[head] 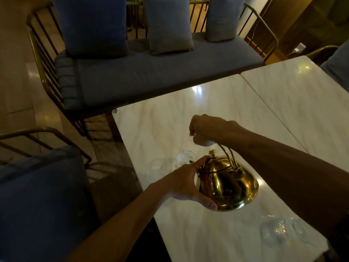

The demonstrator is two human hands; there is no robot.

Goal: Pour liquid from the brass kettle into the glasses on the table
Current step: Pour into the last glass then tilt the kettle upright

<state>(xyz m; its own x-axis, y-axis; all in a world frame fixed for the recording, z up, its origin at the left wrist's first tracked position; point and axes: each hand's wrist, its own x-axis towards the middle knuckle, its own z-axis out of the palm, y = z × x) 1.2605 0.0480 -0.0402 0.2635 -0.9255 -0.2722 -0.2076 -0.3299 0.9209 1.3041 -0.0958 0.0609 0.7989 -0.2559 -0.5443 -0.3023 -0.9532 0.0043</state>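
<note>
A shiny brass kettle [226, 183] hangs tilted to the left above the marble table [170, 121]. My right hand [209, 129] is closed around the white grip of its handle. My left hand [186, 183] cups the kettle's left side, fingertips on the lid. The spout is hidden behind my left hand and points toward a clear glass [184, 157] at the table's left edge. A second, fainter glass [160, 164] stands just left of it. Another clear glass [281, 232] sits near the front right. No stream of liquid is visible.
A blue cushioned bench [151, 76] with three pillows stands beyond the table. A blue armchair [37, 186] with a brass frame is at the left. A second marble table [302, 95] adjoins on the right.
</note>
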